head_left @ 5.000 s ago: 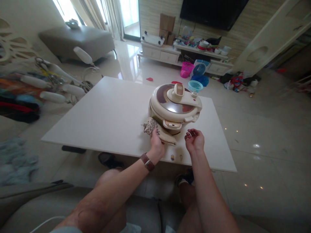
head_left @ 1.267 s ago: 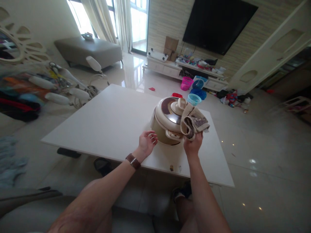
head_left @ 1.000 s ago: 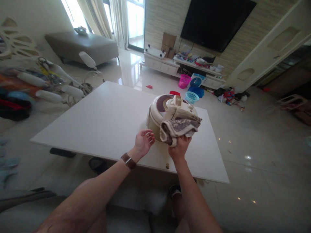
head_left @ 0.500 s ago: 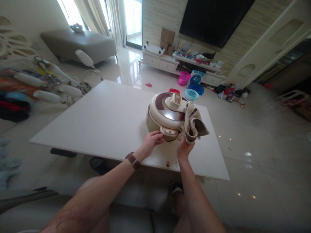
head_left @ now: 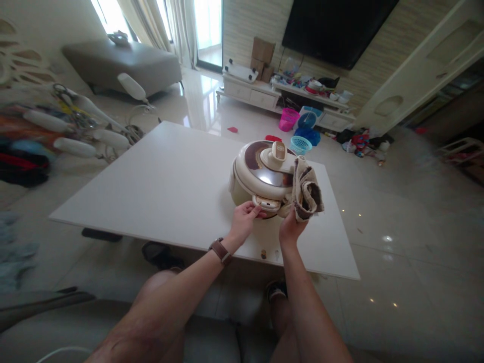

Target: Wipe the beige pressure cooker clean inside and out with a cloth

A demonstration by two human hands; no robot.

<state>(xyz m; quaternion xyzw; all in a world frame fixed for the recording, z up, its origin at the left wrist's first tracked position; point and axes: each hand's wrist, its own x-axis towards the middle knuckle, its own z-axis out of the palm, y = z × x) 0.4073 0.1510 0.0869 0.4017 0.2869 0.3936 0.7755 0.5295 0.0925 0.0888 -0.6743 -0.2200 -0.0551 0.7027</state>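
A cream electric pressure cooker [head_left: 242, 189] with a brown, shiny lid stands on the white table [head_left: 151, 181]. My left hand [head_left: 245, 219], with a brown-strapped watch on its wrist, is closed at the cooker's front handle [head_left: 266, 203], thumb and fingers on its left end. In my right hand [head_left: 292, 228] is a folded beige and brown cloth [head_left: 307, 194], gripped from below and held against the cooker's right side. The cloth hides some of my right fingers. A small brown object [head_left: 263, 254] lies near the table's front edge, with a small clear piece [head_left: 277, 255] beside it.
Beyond the table are a blue basket [head_left: 301, 145], a pink basket [head_left: 289, 119] and a cluttered low cabinet [head_left: 260, 99]. A white multi-arm lamp [head_left: 75, 147] stands at the left. My legs are under the table's front edge.
My left hand has moved slightly right, and its fingers now sit further onto the cooker's front handle. The cloth in my right hand has turned a little and looks more upright.
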